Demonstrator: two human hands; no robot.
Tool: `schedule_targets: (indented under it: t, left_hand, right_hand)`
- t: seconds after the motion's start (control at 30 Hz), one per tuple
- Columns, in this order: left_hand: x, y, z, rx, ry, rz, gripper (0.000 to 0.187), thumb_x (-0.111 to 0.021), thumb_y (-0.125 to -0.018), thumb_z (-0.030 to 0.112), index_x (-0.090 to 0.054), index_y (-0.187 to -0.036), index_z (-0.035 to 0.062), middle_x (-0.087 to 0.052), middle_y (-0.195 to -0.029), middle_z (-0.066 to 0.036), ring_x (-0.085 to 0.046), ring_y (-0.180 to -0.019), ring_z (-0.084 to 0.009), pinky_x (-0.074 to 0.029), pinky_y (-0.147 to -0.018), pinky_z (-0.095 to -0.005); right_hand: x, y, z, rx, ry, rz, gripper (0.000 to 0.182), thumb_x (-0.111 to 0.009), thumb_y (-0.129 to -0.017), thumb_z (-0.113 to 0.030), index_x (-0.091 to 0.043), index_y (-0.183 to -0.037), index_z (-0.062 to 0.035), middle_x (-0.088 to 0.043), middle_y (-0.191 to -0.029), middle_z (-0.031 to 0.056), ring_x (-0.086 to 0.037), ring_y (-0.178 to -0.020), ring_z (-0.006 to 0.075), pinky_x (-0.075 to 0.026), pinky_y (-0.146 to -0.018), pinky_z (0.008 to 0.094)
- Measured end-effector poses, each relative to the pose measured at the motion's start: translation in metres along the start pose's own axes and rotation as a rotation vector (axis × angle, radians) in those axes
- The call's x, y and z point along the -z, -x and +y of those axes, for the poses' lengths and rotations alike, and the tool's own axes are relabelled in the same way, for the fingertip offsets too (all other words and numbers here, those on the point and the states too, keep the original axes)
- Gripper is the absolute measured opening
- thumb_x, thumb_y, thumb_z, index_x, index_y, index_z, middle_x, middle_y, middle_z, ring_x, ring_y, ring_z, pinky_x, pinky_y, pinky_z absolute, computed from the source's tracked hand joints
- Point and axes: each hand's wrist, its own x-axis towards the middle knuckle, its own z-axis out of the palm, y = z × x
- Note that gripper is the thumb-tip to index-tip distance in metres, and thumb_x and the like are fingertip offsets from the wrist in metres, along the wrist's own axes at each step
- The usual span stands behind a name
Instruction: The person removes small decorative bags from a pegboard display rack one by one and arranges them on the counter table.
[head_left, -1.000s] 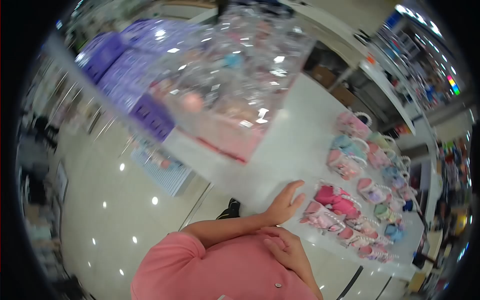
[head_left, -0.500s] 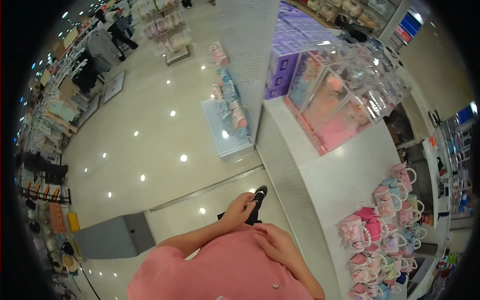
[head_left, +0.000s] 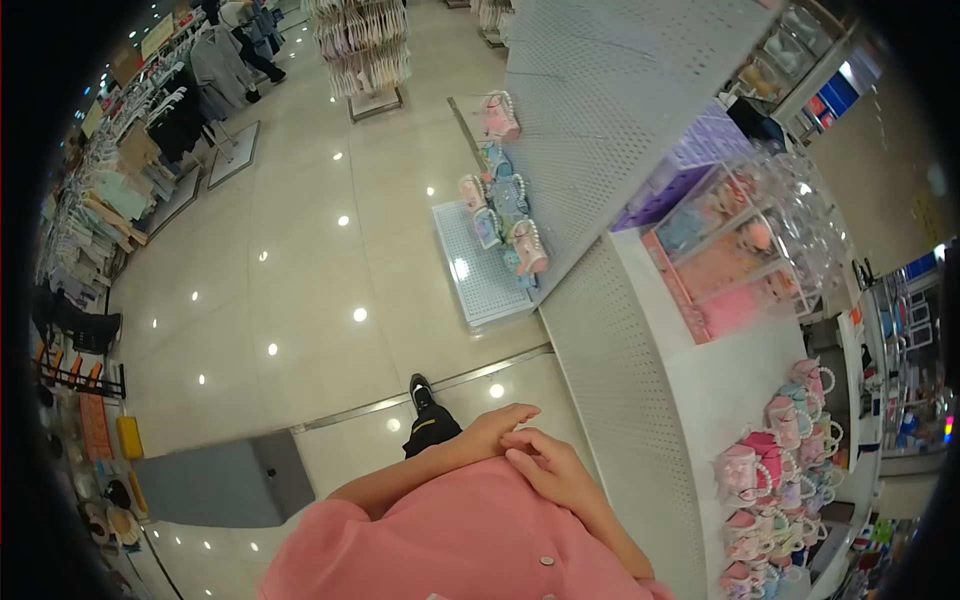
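Note:
My left hand [head_left: 497,430] reaches across the front of the pink shirt [head_left: 430,530], its fingers stretched to the right and nothing visible in them. Just below and to its right is my right hand [head_left: 548,466], fingers loosely bent and apart, also with nothing visible in it. The fingertips of both hands meet or nearly meet in front of the waist. A foot in a black shoe [head_left: 422,391] shows on the floor beyond them.
At right, a white counter [head_left: 690,390] bears small pink and blue bags [head_left: 745,470] with beaded handles and clear display boxes [head_left: 740,250]. A perforated panel [head_left: 620,110] rises beside a low shelf [head_left: 480,270]. Clothes racks [head_left: 130,180] and a grey box [head_left: 225,480] stand left.
My hands have come closer together. The shoe now shows farther left and forward, and the panel and counter have shifted right in view.

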Motion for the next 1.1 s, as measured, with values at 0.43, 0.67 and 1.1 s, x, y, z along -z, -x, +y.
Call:
schedule_targets:
  t: [0.43, 0.67, 1.1]
  left_hand:
    - [0.297, 0.077, -0.046, 0.355, -0.061, 0.578, 0.035, -0.067, -0.101, 0.019, -0.061, -0.129, -0.0017, -0.071, -0.116, -0.020, -0.070, -0.104, -0.0295, -0.055, -0.091, -0.0372]
    - [0.334, 0.050, -0.059, 0.249, 0.055, 0.674, 0.033, -0.065, -0.101, 0.016, -0.062, -0.129, -0.0023, -0.073, -0.113, -0.018, -0.071, -0.107, -0.0267, -0.055, -0.091, -0.0359]
    - [0.531, -0.141, -0.069, 0.341, -0.102, 0.586, 0.031, -0.063, -0.103, 0.018, -0.064, -0.127, -0.0017, -0.074, -0.115, -0.018, -0.073, -0.106, -0.0254, -0.056, -0.091, -0.0354]
  right_hand:
    - [-0.165, -0.259, -0.092, 0.192, 0.161, -0.412, 0.029, -0.065, -0.100, -0.023, -0.066, -0.122, -0.0040, -0.072, -0.113, 0.0144, -0.071, -0.103, 0.0307, -0.058, -0.086, 0.0399]
    - [-0.169, -0.352, -0.088, 0.142, 0.104, -0.435, 0.029, -0.065, -0.100, -0.026, -0.067, -0.118, -0.0033, -0.075, -0.106, 0.0180, -0.073, -0.098, 0.0337, -0.057, -0.087, 0.0410]
    - [-0.049, -0.649, 0.006, -0.142, -0.312, 0.248, 0.031, -0.068, -0.099, -0.021, -0.065, -0.122, -0.0007, -0.073, -0.100, 0.0111, -0.070, -0.093, 0.0188, -0.056, -0.081, 0.0329]
